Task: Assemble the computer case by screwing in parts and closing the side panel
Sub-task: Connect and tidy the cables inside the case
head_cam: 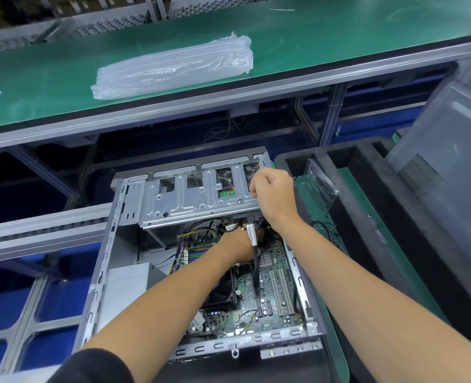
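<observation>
An open grey computer case [104, 261] lies on its side in front of me, its motherboard [273, 297] exposed. A silver drive cage [190, 197] spans the case's far end. My right hand [273, 197] is curled at the cage's right edge, fingers bent as if pinching something small that I cannot make out. My left hand [237, 247] reaches under the cage among the cables, its fingers hidden behind a black flat cable [255, 261] with a white label. A grey side panel [447, 172] leans at the right.
A black foam tray [372, 217] with a clear plastic piece [321, 183] sits right of the case. Beyond runs a green conveyor bench [339, 31] carrying a plastic-wrapped bundle [173, 66]. Aluminium frame rails [35, 230] cross at the left.
</observation>
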